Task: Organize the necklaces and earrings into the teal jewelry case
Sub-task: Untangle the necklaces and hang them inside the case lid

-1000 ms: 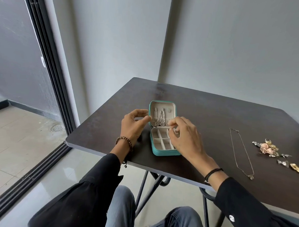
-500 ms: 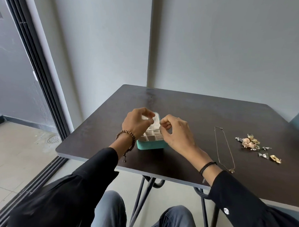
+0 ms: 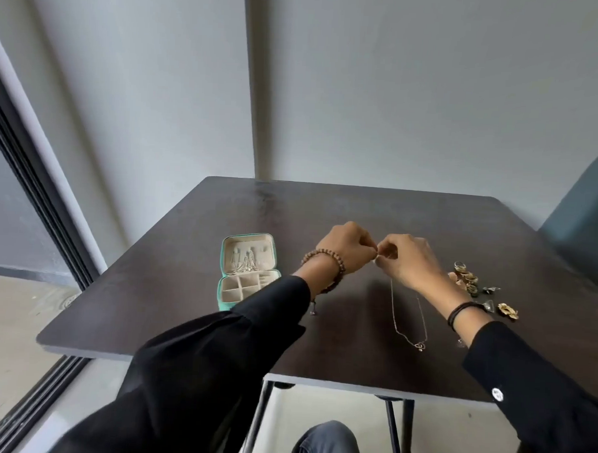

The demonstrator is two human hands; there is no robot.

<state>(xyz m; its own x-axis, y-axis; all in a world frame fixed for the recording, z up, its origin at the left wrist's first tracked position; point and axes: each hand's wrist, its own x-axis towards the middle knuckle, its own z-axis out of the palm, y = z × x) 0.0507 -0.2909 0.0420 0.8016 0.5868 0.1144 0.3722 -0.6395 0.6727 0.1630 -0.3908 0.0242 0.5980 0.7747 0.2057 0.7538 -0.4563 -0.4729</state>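
Observation:
The teal jewelry case (image 3: 226,303) lies open at the table's left, silver chains hanging in its lid and cream compartments below; my left sleeve covers its near right corner. A thin necklace (image 3: 408,328) with a small pendant stretches toward me on the dark table. My left hand (image 3: 346,247) and my right hand (image 3: 407,262) meet above its far end, fingertips of both pinching the chain near the clasp. A pile of earrings (image 3: 466,280) lies just right of my right hand, with loose pieces (image 3: 508,310) nearer the right edge.
The dark table (image 3: 192,290) stands in a wall corner, its front edge close to my knees. A sliding door track runs along the floor at left. A teal chair back (image 3: 585,235) rises at the far right.
Both hands left the case and moved right to the necklace's far end, which they now pinch. The case stands open again. The camera turned right and up.

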